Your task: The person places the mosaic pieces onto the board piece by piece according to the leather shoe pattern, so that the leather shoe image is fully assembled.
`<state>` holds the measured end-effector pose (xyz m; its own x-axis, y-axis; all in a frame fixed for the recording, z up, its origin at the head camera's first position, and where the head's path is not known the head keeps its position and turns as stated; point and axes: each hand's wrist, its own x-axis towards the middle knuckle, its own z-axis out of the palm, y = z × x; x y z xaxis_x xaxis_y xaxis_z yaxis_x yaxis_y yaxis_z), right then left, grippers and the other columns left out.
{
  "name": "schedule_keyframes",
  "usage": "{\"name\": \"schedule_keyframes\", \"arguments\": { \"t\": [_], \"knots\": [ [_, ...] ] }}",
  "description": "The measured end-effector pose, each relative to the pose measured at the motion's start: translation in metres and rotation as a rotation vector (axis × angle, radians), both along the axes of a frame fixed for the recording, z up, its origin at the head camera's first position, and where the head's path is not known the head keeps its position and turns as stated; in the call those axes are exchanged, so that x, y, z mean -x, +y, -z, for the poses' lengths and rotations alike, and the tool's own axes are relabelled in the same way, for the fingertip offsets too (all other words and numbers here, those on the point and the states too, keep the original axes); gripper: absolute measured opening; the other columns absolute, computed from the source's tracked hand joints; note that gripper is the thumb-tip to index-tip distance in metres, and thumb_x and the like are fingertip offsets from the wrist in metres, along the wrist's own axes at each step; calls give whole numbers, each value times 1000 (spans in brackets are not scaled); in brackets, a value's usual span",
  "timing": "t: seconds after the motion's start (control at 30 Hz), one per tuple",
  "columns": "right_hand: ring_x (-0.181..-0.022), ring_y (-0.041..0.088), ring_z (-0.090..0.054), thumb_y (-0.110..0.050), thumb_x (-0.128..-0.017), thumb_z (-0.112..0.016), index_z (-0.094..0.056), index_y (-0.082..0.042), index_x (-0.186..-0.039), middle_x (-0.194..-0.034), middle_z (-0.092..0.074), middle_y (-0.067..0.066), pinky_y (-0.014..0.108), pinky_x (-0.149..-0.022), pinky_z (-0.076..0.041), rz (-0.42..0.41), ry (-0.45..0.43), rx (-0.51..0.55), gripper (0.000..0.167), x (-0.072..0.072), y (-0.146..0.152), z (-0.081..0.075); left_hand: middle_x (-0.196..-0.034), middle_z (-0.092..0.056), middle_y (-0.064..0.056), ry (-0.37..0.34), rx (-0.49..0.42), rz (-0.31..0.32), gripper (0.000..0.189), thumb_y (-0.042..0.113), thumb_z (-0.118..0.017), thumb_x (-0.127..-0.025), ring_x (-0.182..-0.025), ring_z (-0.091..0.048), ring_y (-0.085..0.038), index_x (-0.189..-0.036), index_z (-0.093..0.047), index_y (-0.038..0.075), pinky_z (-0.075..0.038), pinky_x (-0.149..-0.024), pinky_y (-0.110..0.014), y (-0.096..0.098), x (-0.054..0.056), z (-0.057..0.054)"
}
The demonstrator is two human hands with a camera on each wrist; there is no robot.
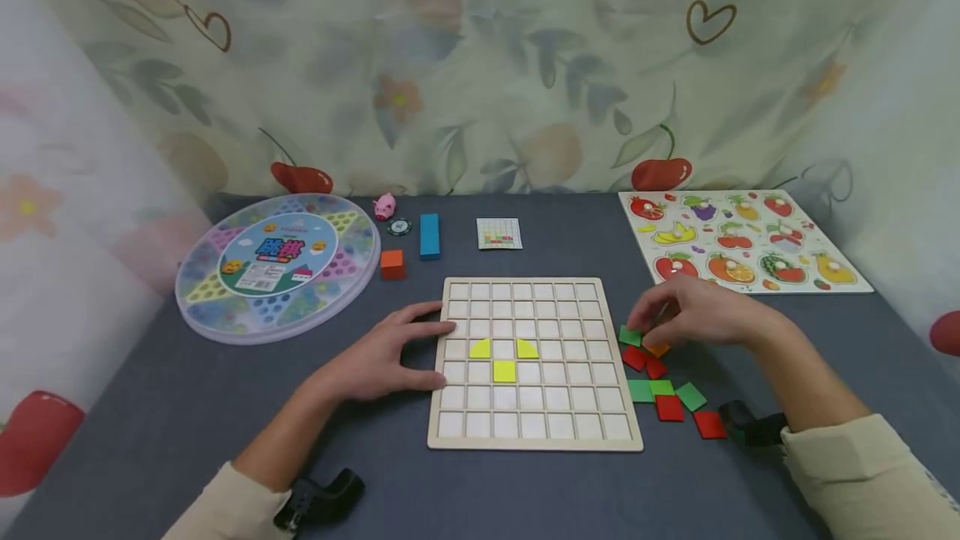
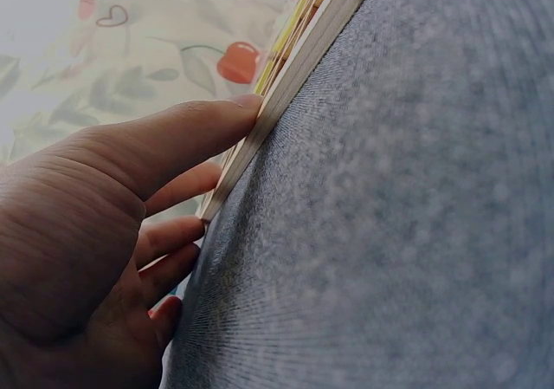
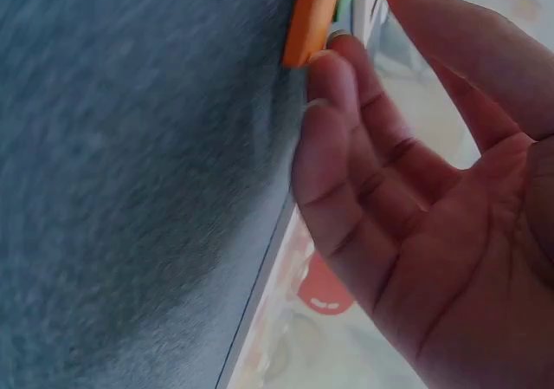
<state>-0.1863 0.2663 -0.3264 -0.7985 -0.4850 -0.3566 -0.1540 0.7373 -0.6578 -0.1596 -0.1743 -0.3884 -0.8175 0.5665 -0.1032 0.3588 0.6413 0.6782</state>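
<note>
Right hand [image 1: 697,312]: grip slack, nothing pinched; careless contact could scatter flat red and green tiles [image 1: 670,408]. Left hand [image 1: 375,359]: grip uncurled, touching pale wooden grid board [image 1: 551,372].

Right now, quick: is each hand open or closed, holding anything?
Left hand: open, touching the gridded board at its edge, not gripping it.
Right hand: open, holding nothing, close to the orange tile.
</note>
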Motion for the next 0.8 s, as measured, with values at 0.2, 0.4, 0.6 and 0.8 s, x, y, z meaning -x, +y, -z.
{"name": "schedule_keyframes", "arguments": {
  "t": [0.2,0.4,0.6,0.8],
  "knots": [
    [-89,18,-60,-17,-88,-81,-75,-12,-112,-102,-70,0,36,-78,-50,-26,8,-111,25,4,12,8,-169,-28,-9,-2,2,1,71,43,-79,-91,-153,-26,-40,-153,-53,21,-27,-118,-68,1,0,0],
    [-83,19,-57,-13,-84,-82,-70,-10,-103,-92,-64,1,35,-72,-49,-4,-13,-107,22,6,15,12,-169,-28,-8,-9,6,-2,71,43,-79,-91,-153,-25,-40,-154,-52,21,-27,-118,-68,2,0,0],
    [-73,20,-58,-15,-87,-81,-68,-7,-98,-82,-65,4,32,-66,-50,41,-21,-36,18,5,18,10,-169,-28,-9,-12,2,-6,71,42,-79,-91,-153,-25,-40,-153,-53,21,-26,-118,-68,1,0,0],
    [-75,20,-61,-18,-93,-76,-70,-5,-116,-86,-67,7,33,-70,-53,73,-5,44,27,8,12,4,-169,-28,-9,-8,4,-2,72,42,-79,-90,-153,-25,-40,-154,-52,21,-26,-118,-68,1,1,0]
  ]
}}
